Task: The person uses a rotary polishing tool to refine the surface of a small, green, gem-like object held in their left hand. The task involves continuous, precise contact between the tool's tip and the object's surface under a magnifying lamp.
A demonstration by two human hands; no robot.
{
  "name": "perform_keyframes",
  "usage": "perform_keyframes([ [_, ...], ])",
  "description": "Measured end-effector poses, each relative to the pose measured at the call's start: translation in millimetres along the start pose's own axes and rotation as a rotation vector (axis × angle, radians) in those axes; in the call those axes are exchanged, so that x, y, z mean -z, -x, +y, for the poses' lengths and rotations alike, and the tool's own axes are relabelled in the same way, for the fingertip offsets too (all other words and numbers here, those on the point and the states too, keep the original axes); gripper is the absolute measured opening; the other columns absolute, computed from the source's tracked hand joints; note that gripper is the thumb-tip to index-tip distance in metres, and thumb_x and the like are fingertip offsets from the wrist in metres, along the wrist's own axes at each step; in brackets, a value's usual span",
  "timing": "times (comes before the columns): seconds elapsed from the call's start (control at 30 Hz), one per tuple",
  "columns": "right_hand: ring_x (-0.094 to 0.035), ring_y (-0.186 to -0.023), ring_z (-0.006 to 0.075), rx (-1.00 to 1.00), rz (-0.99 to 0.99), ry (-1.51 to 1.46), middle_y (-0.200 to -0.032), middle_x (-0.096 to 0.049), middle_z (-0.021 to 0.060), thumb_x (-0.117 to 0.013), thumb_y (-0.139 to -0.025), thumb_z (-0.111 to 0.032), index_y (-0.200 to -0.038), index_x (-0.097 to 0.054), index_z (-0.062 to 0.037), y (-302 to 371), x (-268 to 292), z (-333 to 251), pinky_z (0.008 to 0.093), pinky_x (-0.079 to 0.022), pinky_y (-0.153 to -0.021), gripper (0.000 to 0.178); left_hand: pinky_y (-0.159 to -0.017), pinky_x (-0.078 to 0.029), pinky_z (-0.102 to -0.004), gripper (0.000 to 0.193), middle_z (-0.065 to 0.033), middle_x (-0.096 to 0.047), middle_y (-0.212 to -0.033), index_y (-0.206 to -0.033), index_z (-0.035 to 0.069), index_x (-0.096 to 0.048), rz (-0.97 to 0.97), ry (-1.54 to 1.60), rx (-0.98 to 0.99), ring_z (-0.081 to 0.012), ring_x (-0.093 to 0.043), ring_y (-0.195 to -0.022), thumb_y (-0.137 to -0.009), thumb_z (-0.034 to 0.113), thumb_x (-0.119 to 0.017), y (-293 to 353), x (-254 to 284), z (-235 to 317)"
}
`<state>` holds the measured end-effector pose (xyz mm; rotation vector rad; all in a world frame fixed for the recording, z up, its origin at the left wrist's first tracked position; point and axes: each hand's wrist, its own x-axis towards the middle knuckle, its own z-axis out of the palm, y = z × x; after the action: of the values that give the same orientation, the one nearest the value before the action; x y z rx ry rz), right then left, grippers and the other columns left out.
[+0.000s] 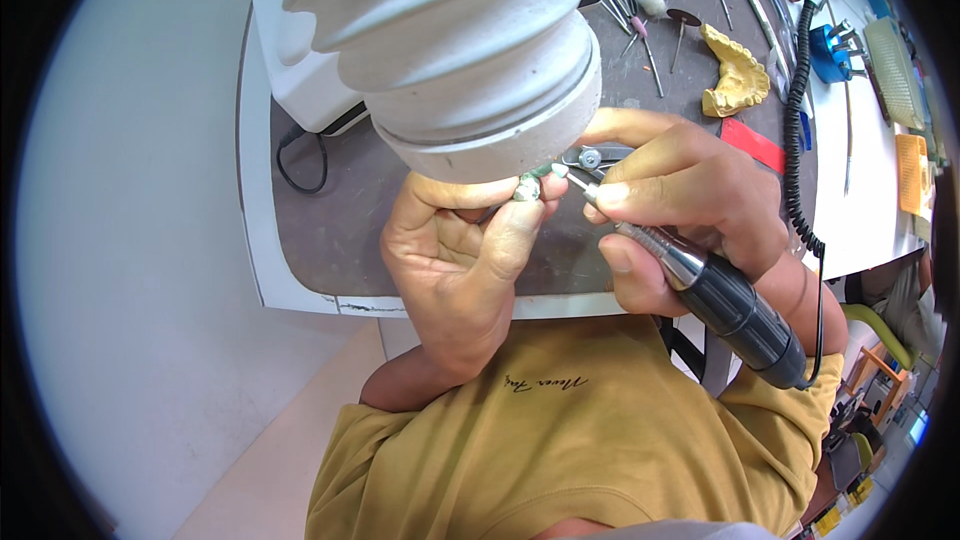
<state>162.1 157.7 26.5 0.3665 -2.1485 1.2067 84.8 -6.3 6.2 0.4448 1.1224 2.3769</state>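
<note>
Just below the mouth of a white ribbed hose point(470, 50), my left hand point(450, 260) pinches a small green-and-white dental piece point(527, 188) between thumb and fingers. My right hand point(700, 180) grips a rotary handpiece point(735, 310) like a pen, its black body slanting down to the right. The handpiece's pale tip point(560, 170) is right beside the dental piece; whether they touch I cannot tell. Behind the fingers, a metal tool with a round screw point(592, 157) lies on the bench, partly hidden.
Several loose burs point(640, 28) are scattered at the back. A yellow dental cast point(736, 75) and a red strip point(752, 145) lie to the right. The handpiece's coiled black cord point(797, 130) hangs there, near a blue holder point(832, 52). A white machine point(305, 80) stands back left.
</note>
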Motion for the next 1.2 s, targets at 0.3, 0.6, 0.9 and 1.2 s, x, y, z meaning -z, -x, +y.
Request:
perform_keyframes([
  [0.3, -0.069, -0.081, 0.0264, 0.023, -0.009, 0.028, -0.086, -0.067, 0.0127, -0.071, -0.083, -0.002, -0.105, -0.062, 0.0013, -2.6, 1.9, 2.5, 0.0502, -0.056, -0.09, 0.024, -0.084, -0.059, -0.0279, 0.013, -0.0225, -0.07, -0.101, -0.101, -0.003, -0.056, -0.013, -0.025, 0.021, -0.0203, -0.071, -0.096, -0.091, -0.011, -0.06, 1.1, 0.0, 3.3],
  [0.6, -0.07, -0.081, 0.0302, -0.014, -0.033, 0.039, -0.088, -0.067, 0.0122, -0.073, -0.08, 0.0, -0.104, -0.063, 0.002, -1.5, 1.5, 0.8, 0.0491, -0.058, -0.086, 0.026, -0.085, -0.059, -0.0283, 0.012, -0.0226, -0.071, -0.099, -0.1, -0.003, -0.056, 0.007, -0.055, 0.012, -0.0194, -0.07, -0.096, -0.091, -0.01, -0.061, 2.4, -0.3, 3.3],
  [0.9, -0.069, -0.077, 0.0268, -0.011, -0.03, 0.001, -0.086, -0.066, 0.0119, -0.073, -0.082, -0.001, -0.106, -0.063, 0.0013, -0.5, -0.7, 1.9, 0.0499, -0.057, -0.088, 0.026, -0.088, -0.056, -0.0288, 0.013, -0.0129, -0.058, -0.116, -0.106, 0.002, -0.056, -0.088, -0.126, 0.018, -0.0173, -0.065, -0.104, -0.094, -0.003, -0.058, 4.1, 5.1, 3.6],
  [1.2, -0.068, -0.073, 0.0271, -0.023, -0.044, 0.025, -0.085, -0.066, 0.0127, -0.073, -0.082, -0.001, -0.106, -0.063, 0.0017, -3.5, -0.2, -2.8, 0.0497, -0.058, -0.087, 0.026, -0.087, -0.055, -0.0277, 0.012, -0.0117, -0.057, -0.115, -0.105, 0.002, -0.055, -0.064, -0.128, 0.027, -0.0164, -0.065, -0.101, -0.094, -0.002, -0.057, 3.5, 2.4, 5.1],
])
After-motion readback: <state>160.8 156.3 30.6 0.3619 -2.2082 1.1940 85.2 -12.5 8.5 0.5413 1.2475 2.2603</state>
